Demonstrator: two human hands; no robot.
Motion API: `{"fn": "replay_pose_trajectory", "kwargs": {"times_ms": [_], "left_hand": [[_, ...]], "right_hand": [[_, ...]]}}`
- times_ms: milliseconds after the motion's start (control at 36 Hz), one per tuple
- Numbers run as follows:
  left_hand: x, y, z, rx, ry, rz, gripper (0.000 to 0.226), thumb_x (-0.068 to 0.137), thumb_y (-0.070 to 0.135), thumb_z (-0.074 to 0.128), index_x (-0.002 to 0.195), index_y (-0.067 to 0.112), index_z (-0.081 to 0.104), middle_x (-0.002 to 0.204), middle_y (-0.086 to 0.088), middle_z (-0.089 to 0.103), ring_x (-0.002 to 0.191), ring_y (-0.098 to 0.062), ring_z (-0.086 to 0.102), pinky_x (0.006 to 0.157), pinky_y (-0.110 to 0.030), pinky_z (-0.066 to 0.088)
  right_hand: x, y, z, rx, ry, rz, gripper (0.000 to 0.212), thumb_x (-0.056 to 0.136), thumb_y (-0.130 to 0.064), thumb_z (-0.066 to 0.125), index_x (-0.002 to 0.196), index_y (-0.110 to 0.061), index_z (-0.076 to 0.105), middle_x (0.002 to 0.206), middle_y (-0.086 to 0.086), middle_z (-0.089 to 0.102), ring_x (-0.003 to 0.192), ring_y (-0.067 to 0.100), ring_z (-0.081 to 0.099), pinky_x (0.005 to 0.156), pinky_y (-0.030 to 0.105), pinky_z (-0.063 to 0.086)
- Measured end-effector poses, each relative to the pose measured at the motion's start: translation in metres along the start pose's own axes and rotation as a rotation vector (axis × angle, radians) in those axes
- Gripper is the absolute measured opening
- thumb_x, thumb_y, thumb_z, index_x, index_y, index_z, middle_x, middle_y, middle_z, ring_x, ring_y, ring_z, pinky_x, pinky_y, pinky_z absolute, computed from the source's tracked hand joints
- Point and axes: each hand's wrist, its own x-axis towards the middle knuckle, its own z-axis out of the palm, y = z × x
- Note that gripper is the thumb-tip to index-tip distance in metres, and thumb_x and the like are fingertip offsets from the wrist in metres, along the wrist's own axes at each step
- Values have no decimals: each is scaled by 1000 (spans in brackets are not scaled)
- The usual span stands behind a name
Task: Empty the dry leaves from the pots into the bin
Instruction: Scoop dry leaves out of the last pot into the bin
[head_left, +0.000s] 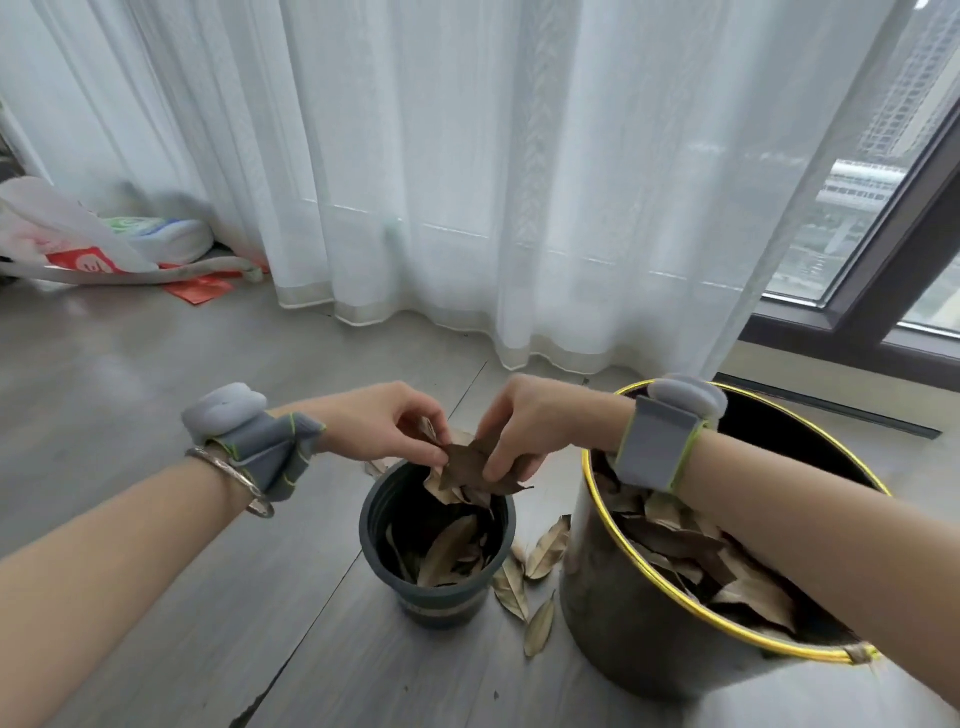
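Over pot (439, 545) on floor (156, 571), our left hand (384, 421) and right hand (524, 426) both pinch clump of leaves (467, 467) above rim. More leaves inside pot. Bin (613, 613) just right, holding leaves; few loose on floor between.

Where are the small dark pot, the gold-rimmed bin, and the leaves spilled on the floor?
Pot (375, 525): head view, left rim.
Gold-rimmed bin (613, 639): head view, dark outer wall.
Spilled leaves (546, 548): head view, one leaf between both.
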Motion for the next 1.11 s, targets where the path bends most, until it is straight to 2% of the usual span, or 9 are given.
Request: {"fn": "replay_pose_trajectory", "kwargs": {"times_ms": [83, 167, 306, 500, 611, 778, 917, 1028, 1111], "left_hand": [[-1, 21, -12, -58, 27, 58, 6, 83, 24, 70, 88, 25, 66, 92, -2, 72, 81, -8, 62, 79, -23, 50], [0, 47, -23, -107, 75, 128, 7, 83, 24, 70, 84, 29, 66, 87, 2, 71, 75, 0, 60, 71, -11, 46], [11, 94, -24, -195, 125, 255, 5, 83, 22, 68, 86, 26, 66, 94, -7, 71, 79, -4, 60, 76, -14, 45], [46, 125, 24, -237, -33, 304, 11, 84, 15, 69, 88, 23, 63, 84, 6, 68, 73, 5, 60, 69, -4, 44], [71, 133, 60, -100, -175, 282, 6, 85, 22, 68, 90, 24, 65, 88, 4, 70, 81, -6, 63, 80, -21, 51], [89, 143, 98, 242, -272, 251, 11, 85, 25, 67, 97, 26, 66, 86, 12, 61, 81, -4, 55, 73, -13, 43], [101, 148, 115, 428, -323, 249, 19, 86, 19, 66, 105, 17, 66, 101, 3, 64, 90, -10, 58, 74, -19, 44], [106, 147, 122, 516, -442, 193, 26, 86, 20, 67, 112, 20, 65, 113, -2, 66, 102, -17, 62, 77, -22, 46], [105, 146, 121, 539, -465, 199, 32, 86, 20, 67, 118, 22, 64, 115, -1, 65, 104, -16, 61, 79, -22, 46]], "right_hand": [[-17, 4, -22, 76, 16, -32, 22, 75, -2, 73, 96, -11, 73, 91, 16, 71, 74, 23, 66, 79, 30, 59], [-39, 13, -46, 191, 56, -59, 17, 75, 0, 74, 85, -14, 71, 92, 17, 70, 77, 24, 66, 75, 26, 60], [-80, 34, -85, 264, 71, -78, 16, 76, 1, 73, 89, -9, 72, 81, 7, 73, 72, 17, 70, 65, 19, 58], [-113, 82, -94, 191, -16, 32, 21, 76, 1, 73, 92, -12, 72, 74, -2, 74, 68, 10, 70, 62, 15, 54], [-118, 121, -75, 171, -61, 127, 21, 77, -6, 75, 96, -15, 72, 81, -2, 73, 76, 10, 70, 67, 17, 55], [-113, 155, -39, 81, -40, 198, 14, 76, -22, 77, 89, -26, 73, 92, 0, 72, 93, 19, 69, 88, 32, 56], [-106, 163, -14, 11, 41, 216, 23, 77, -25, 75, 100, -21, 73, 98, 0, 71, 95, 16, 65, 85, 26, 55], [-102, 165, 1, -31, 44, 222, 29, 79, -22, 74, 107, -20, 71, 103, 0, 71, 90, 14, 63, 73, 19, 52], [-98, 164, 5, -82, 27, 217, 32, 78, -20, 74, 110, -19, 69, 106, 1, 70, 92, 15, 61, 77, 23, 51]]}}
